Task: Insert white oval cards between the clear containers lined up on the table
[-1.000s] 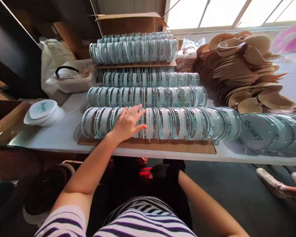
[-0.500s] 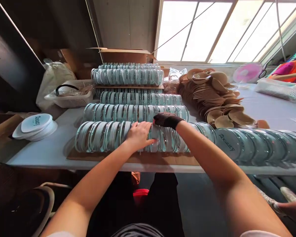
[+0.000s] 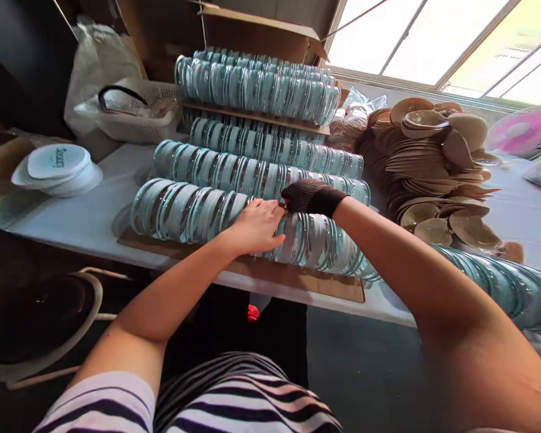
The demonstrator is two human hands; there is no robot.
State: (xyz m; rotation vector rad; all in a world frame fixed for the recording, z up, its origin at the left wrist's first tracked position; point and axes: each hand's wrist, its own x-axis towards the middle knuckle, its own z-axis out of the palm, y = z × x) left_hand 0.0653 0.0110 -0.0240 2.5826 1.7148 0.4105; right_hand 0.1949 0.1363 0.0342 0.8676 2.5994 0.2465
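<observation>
Fingers of your left hand (image 3: 256,225) lie flat and loose across the nearest row of glass discs (image 3: 184,211), pressing on the tops, not gripping anything. Your right hand (image 3: 309,197) (the one in the black mesh glove) sits right at 1 o'clock of the left, curled over the same row; can't tell if it's actually pinching a disc, the fingers are hidden.

Count-wise: four rows of upright discs run back toward 12 o'clock, then a cardboard divider (image 3: 252,115) with at least one more row (image 3: 256,84) on top. One more line of discs (image 3: 500,282) trails off at 3 o'clock. One stack of white labelled rounds (image 3: 56,170) at 9 o'clock, one white basket (image 3: 135,123) at 10, one big heap of brown rounds (image 3: 433,162) at 2.

The nearest row sits on a cardboard sheet (image 3: 297,282) close to the near edge of the table (image 3: 85,219). Bare tabletop shows between the rows and the white stack.
</observation>
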